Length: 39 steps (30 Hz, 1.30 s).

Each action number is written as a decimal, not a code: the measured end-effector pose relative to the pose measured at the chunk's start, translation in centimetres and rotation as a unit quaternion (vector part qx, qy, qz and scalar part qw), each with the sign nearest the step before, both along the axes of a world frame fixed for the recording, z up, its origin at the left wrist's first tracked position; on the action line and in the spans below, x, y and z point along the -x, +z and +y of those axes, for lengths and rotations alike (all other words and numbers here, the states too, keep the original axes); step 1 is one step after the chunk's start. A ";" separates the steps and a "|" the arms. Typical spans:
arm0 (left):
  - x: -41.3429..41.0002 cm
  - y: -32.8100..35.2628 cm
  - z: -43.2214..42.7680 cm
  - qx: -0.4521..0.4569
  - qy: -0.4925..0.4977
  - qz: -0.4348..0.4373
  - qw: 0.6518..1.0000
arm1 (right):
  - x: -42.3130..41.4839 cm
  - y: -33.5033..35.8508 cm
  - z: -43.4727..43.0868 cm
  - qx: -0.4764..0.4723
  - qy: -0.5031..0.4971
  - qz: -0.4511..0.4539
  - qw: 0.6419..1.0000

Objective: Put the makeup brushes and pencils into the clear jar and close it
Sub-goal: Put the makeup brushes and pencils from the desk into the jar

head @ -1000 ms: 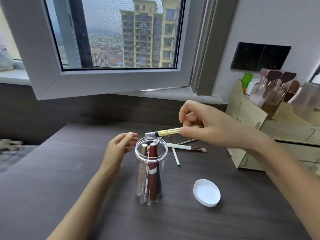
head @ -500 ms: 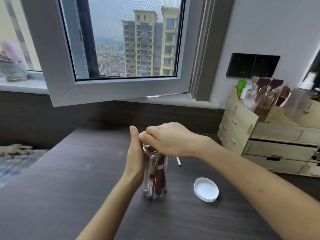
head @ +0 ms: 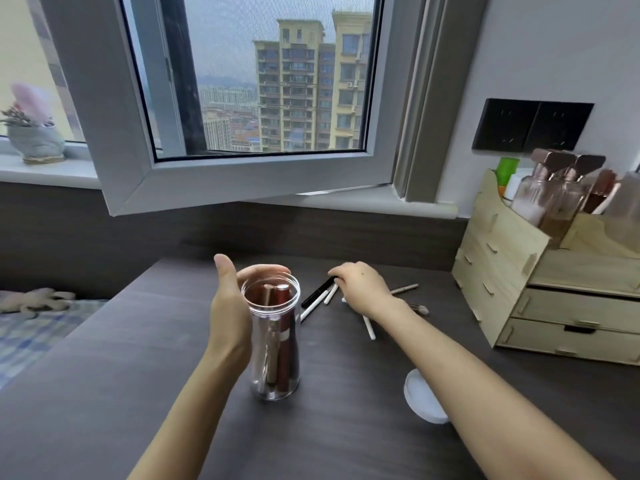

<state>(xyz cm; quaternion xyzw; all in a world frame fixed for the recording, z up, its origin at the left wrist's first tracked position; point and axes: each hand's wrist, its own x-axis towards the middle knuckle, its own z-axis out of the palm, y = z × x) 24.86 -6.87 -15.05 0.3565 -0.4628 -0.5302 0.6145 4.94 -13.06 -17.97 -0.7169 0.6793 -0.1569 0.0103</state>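
The clear jar [head: 275,355] stands upright and open on the dark table, holding a dark red tube and slimmer sticks. My left hand [head: 230,306] wraps around the jar's left side and back rim. Behind and right of the jar lie loose brushes and pencils: a black pen [head: 317,292], white pencils [head: 369,329] and a brown-tipped brush [head: 419,309]. My right hand [head: 360,287] rests on this pile, fingertips curled down on the black pen and a white pencil. The white lid [head: 420,398] lies on the table to the jar's right, partly hidden by my right forearm.
A wooden drawer organiser [head: 554,289] with bottles on top stands at the right by the wall. An open window sash [head: 221,181] juts over the table's far edge. A plant pot [head: 36,142] sits on the sill at left. A bed [head: 31,327] lies beyond the table's left edge.
My right hand dropped the gold-banded pencil into the jar, then moved back right to the loose pile. My left hand stayed on the jar.
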 end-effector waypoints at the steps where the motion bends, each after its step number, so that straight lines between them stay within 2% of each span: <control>1: -0.1 0.0 -0.1 -0.002 -0.003 0.003 1.000 | -0.1 -0.6 -0.8 -0.005 0.014 0.042 0.999; 5: -0.2 0.1 -0.3 -0.013 -0.018 0.013 1.000 | -0.9 -1.4 -3.1 -0.019 0.073 0.255 0.964; 9: -0.3 0.1 -0.4 -0.017 -0.014 0.017 1.000 | -1.5 -0.7 -4.3 0.004 0.106 0.391 0.914; 12: -0.2 0.0 -0.2 -0.010 -0.012 0.012 1.000 | -2.1 -0.4 -5.0 -0.009 0.130 0.450 0.883; 15: -0.2 -0.1 -0.2 -0.004 -0.014 0.001 1.000 | -2.6 -0.3 -5.7 -0.010 0.143 0.460 0.876; 18: -0.3 -0.3 -0.3 -0.002 -0.016 -0.003 1.000 | -2.4 -0.4 -6.1 -0.011 0.146 0.440 0.886; 20: -0.4 -0.4 -0.4 0.005 -0.018 -0.006 1.000 | -2.1 -0.1 -5.5 0.003 0.130 0.381 0.915; 22: -0.4 -0.6 -0.5 0.019 -0.021 -0.016 0.999 | -1.8 0.9 -4.3 0.034 0.076 0.250 0.965; 24: -0.6 -0.7 -0.7 0.036 -0.028 -0.035 0.998 | -1.2 2.1 -2.2 0.058 0.028 0.035 0.997; 25: -0.7 -0.8 -0.8 0.045 -0.029 -0.046 0.998 | -0.9 2.7 -0.8 0.070 0.022 -0.071 0.995; 27: -0.8 -1.1 -0.8 0.056 -0.024 -0.063 0.996 | -0.8 4.5 2.5 0.101 0.045 -0.247 0.963; 29: -0.8 -1.2 -0.8 0.060 -0.017 -0.063 0.996 | -0.7 6.6 5.8 0.096 0.089 -0.331 0.934; 31: -0.7 -1.3 -0.9 0.063 -0.016 -0.052 0.997 | -1.1 8.9 8.5 0.074 0.131 -0.282 0.947; 33: -0.8 -1.3 -1.0 0.070 -0.022 -0.051 0.996 | -2.0 10.9 9.9 0.072 0.160 -0.140 0.975; 36: -1.0 -1.4 -1.2 0.093 -0.033 -0.056 0.993 | -4.5 12.8 10.3 0.068 0.204 0.041 0.976; 37: -1.0 -1.5 -1.1 0.096 -0.034 -0.055 0.993 | -5.4 13.0 10.2 0.057 0.216 0.070 0.972; 39: -1.0 -1.7 -1.0 0.096 -0.040 -0.052 0.993 | -7.0 13.2 9.8 0.018 0.239 0.059 0.969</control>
